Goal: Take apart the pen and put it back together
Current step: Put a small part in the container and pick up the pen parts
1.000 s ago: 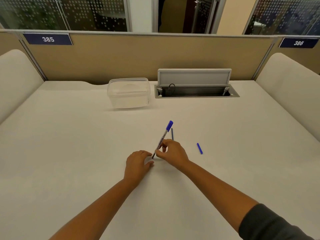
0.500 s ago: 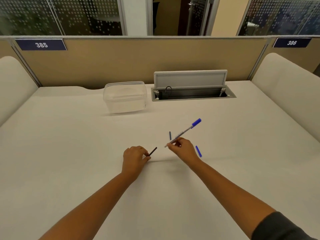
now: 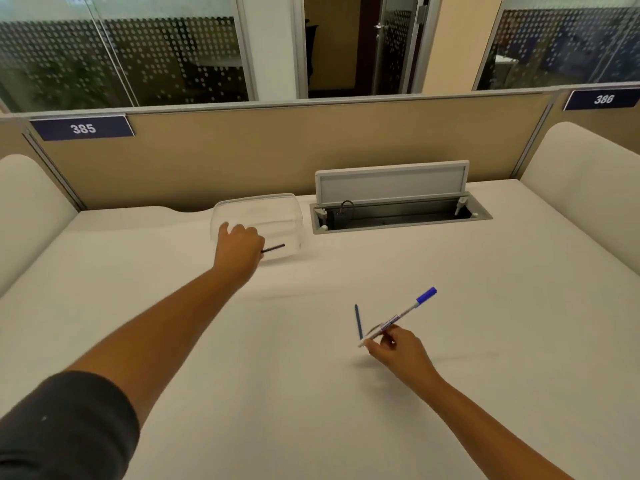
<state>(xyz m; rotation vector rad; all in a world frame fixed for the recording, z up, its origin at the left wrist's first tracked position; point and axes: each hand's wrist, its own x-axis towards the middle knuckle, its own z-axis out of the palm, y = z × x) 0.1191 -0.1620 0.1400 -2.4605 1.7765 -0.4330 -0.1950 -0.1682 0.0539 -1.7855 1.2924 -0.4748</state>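
Note:
My right hand [image 3: 398, 351] pinches the lower end of the clear pen barrel [image 3: 394, 318], which slants up to the right and ends in a blue end piece [image 3: 426, 295]. A thin blue refill [image 3: 358, 321] lies on the table just left of that hand. My left hand [image 3: 239, 249] is stretched out to the far left, in front of the clear plastic container [image 3: 277, 211], and grips a short dark pen piece [image 3: 273, 248] that sticks out to the right. The small blue part seen earlier is hidden now.
The white table [image 3: 311, 393] is walled by a tan partition [image 3: 277, 150] at the back. An open cable hatch [image 3: 398, 213] with its raised lid sits right of the container. Padded white dividers stand at both sides.
My left hand has carried the dark piece away from the pen, forward and left up to the container. My right hand stays near the refill with the barrel tilted right.

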